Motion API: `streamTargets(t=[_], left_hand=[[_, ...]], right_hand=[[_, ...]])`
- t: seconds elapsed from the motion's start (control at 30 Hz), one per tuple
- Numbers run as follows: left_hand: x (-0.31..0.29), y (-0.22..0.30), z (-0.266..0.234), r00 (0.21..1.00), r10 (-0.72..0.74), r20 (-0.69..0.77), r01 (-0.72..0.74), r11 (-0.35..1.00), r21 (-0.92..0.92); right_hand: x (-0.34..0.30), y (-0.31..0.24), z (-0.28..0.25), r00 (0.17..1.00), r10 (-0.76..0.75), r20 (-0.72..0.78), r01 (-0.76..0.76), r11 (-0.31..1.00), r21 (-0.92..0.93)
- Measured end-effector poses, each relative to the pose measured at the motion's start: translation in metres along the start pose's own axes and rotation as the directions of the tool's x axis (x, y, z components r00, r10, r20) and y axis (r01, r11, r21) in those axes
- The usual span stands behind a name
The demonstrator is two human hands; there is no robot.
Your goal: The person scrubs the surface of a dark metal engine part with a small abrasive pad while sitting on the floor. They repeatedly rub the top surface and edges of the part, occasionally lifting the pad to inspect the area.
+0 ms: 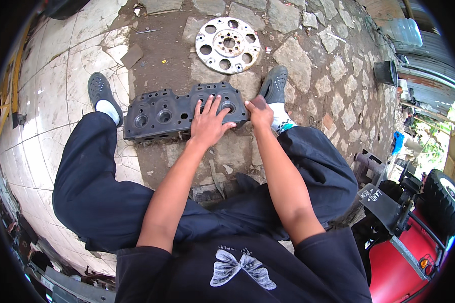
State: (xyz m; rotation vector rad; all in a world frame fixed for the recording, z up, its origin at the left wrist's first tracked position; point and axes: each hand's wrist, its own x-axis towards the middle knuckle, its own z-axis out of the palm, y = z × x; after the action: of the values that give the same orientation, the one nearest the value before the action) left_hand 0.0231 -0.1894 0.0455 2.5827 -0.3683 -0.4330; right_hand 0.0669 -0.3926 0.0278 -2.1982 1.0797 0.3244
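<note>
Metal block: in the head view, the dark block [176, 106] is laid on the dirt and stone ground, its pocketed face turned up, between the two grey shoes [274, 86]. Its long side is set across the view, and its right end is placed near the right shoe.

Left hand: the left hand [210, 122] is laid flat over the right half of the top face, fingers spread and released, nothing grasped. By judgement, the block is being steadied by it.

Right hand: the right hand [261, 116] is held at the block's right end, closed around a small brown pad [258, 103]. The pad's material cannot be told.

Round pockets: the two on the left are left uncovered; the others are partly hidden by the left fingers.

Work done: the block is placed face up and within reach, and the pad is already taken up. The face is seen as mostly even dark grey, so no treated patch can be clearly told from an untreated one.

Work left: the handling is judged to be under way rather than finished, since both hands are kept at the block. How much remains cannot be told.

Round plate: the pale, holed plate [219, 40] is laid flat beyond the block, well apart from both hands and touched by neither.
</note>
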Motion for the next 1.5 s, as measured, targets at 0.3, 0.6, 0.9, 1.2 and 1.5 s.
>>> streamTargets(t=[0.3, 0.6, 0.9, 1.2, 1.5], left_hand=[[-0.004, -0.003, 0.002, 1.0, -0.018, 0.011, 0.018, 1.0, 0.015], [-0.002, -0.001, 0.004, 1.0, 0.0, 0.021, 0.0, 1.0, -0.016], [-0.001, 0.0, 0.001, 1.0, -0.007, 0.005, 0.007, 1.0, 0.008], [-0.003, -0.003, 0.001, 0.999, -0.03, 0.018, 0.03, 1.0, 0.005], [-0.003, -0.005, 0.003, 1.0, -0.008, -0.012, 0.007, 0.999, -0.042]], right_hand=[[-0.039, 0.021, -0.018, 0.992, -0.126, 0.0, 0.125, 0.988, 0.087], [-0.03, 0.017, -0.003, 0.991, -0.064, -0.115, 0.071, 0.996, 0.062], [-0.017, 0.022, 0.01, 0.995, 0.083, -0.055, -0.064, 0.957, 0.285], [-0.037, 0.024, -0.01, 0.993, 0.112, 0.032, -0.116, 0.97, 0.213], [-0.003, 0.024, 0.012, 0.992, 0.111, 0.061, -0.123, 0.955, 0.27]])
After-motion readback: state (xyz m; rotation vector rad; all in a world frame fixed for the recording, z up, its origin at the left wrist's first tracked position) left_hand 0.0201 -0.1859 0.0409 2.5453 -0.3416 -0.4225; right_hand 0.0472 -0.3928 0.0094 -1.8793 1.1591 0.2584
